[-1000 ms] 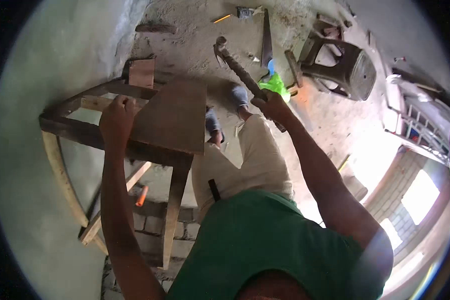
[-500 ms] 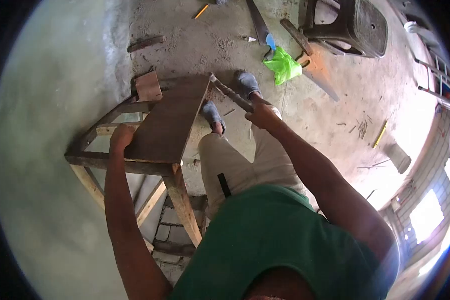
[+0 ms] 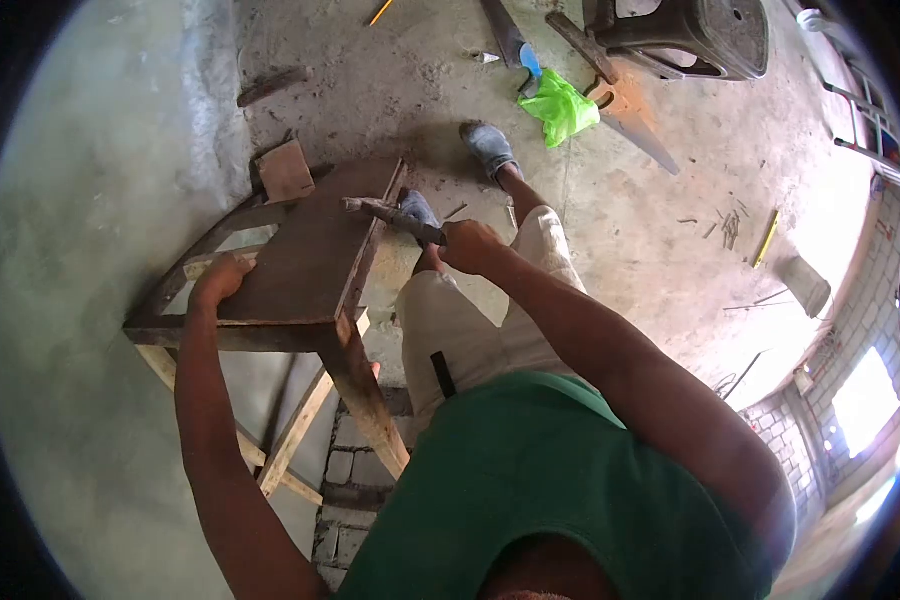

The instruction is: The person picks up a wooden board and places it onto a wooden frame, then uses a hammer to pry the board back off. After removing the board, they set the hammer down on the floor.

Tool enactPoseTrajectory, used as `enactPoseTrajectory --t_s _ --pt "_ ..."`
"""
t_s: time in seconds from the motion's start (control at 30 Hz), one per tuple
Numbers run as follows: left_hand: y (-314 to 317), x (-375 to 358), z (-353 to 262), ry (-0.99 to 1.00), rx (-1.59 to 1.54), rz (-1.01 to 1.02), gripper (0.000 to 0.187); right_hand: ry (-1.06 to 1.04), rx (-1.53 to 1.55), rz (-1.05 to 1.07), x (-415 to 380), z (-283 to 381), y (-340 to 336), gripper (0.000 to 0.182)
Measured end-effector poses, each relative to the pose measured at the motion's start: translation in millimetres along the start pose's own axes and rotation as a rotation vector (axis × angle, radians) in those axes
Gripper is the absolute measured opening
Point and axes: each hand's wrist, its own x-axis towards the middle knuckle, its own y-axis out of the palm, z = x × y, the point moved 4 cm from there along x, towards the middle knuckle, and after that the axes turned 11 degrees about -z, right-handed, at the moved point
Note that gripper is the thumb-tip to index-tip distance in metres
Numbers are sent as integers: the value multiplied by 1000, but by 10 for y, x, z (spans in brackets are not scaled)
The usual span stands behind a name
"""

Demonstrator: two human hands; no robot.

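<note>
A small wooden table frame [image 3: 226, 336] stands by the wall, with a dark brown board [image 3: 310, 245] lying on top and covering part of it. My left hand [image 3: 222, 280] is closed on the board's left edge, beside the open part of the frame. In my right hand [image 3: 472, 247] is a hammer [image 3: 395, 217], gripped by its handle. The hammer's head hangs over the board near its right edge. A square piece of brown board [image 3: 286, 171] rests at the frame's far corner.
Beyond my feet lie a handsaw [image 3: 640, 140] with a wooden handle, another saw [image 3: 503, 32], a green plastic bag [image 3: 558, 108] and a pencil [image 3: 380, 12]. A dark plastic stool [image 3: 685, 40] is at the upper right. Loose scraps [image 3: 730, 228] and a yellow strip [image 3: 766, 238] lie rightward.
My right hand has moved left and toward me, carrying the hammer's head from the board's far corner to over its surface. The table frame has tilted slightly. My left hand stays at the board's edge.
</note>
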Motion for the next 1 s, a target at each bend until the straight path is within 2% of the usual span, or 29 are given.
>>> enactPoseTrajectory --t_s 0.07,0.1,0.17,0.2,0.27,0.33,0.4,0.43,0.47,0.5,0.6,0.67,0.7,0.77,0.9,0.97,1.0 --pt "5 -1 68 -153 149 34 42 -11 -6 -18 -1 46 -27 39" --pt "-7 -35 13 -155 151 37 42 -11 -3 -15 9 50 -27 39" --pt "-149 -154 -124 -126 277 -149 42 -22 -17 4 56 49 -30 39" --pt "-161 -128 -71 -138 283 -146 42 -30 -10 12 78 49 -24 39" --pt "-103 -10 36 -84 201 66 43 -67 -43 -13 89 32 -28 38" --pt "-130 -75 -154 -75 208 117 44 -90 -45 36 70 81 -130 37" --pt "-89 -44 -124 -58 214 157 46 -123 -69 2 138 55 -129 48" --pt "50 59 59 -48 237 40 46 -110 -106 27 147 65 -135 39" --pt "90 111 172 -37 259 -76 47 -116 -99 30 152 88 -164 39" --pt "48 93 128 -44 263 -74 47 -123 -114 49 149 106 -193 36" --pt "-69 26 -136 -157 230 -22 50 -158 -137 34 153 69 -178 33" --pt "-63 -19 -131 -316 118 147 54 -148 -78 1 146 55 -180 35" --pt "-9 -9 -14 -320 120 152 54 -148 -74 7 126 76 -189 35" --pt "136 69 176 -105 52 122 54 -129 -53 16 98 106 -253 34" --pt "117 64 132 -156 108 184 53 -101 -46 20 95 134 -266 33" --pt "239 149 322 -86 153 128 53 -108 -60 18 87 163 -310 32" --pt "188 115 213 -84 149 133 53 -103 -63 22 96 146 -295 32"
